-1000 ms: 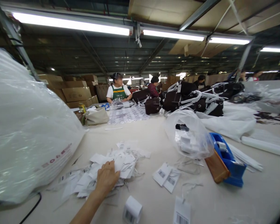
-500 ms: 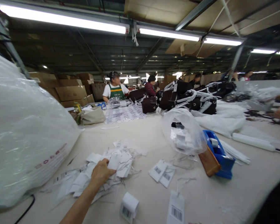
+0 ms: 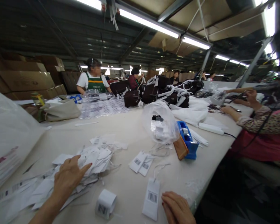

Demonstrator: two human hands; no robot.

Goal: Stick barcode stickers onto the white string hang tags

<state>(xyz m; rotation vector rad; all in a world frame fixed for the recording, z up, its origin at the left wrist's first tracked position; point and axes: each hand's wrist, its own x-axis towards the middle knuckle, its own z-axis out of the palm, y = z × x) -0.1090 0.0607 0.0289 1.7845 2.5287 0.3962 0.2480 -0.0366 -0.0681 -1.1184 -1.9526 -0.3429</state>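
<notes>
My left hand (image 3: 68, 175) rests on a loose heap of white paper tags (image 3: 96, 158) at the left, its thumb and fingers spread apart. At the bottom, my right hand (image 3: 177, 207) lies low over the table, fingers together and bent; whether anything is under them is hidden. Just left of it lies a single barcode tag (image 3: 152, 197) with a string. A roll of barcode labels (image 3: 105, 203) stands between my hands. Two overlapping barcode tags (image 3: 141, 162) lie farther back.
A clear bag of tags (image 3: 160, 126) and a blue tape dispenser (image 3: 188, 140) stand right of centre. Dark bags (image 3: 151, 93) are piled behind. A large plastic bag (image 3: 11, 137) fills the left edge. Co-workers are across the table and at right (image 3: 268, 121).
The view has swung to the right, bringing a co-worker at the right into sight. My right hand has come in at the bottom. My left hand's fingers have spread on the tag heap.
</notes>
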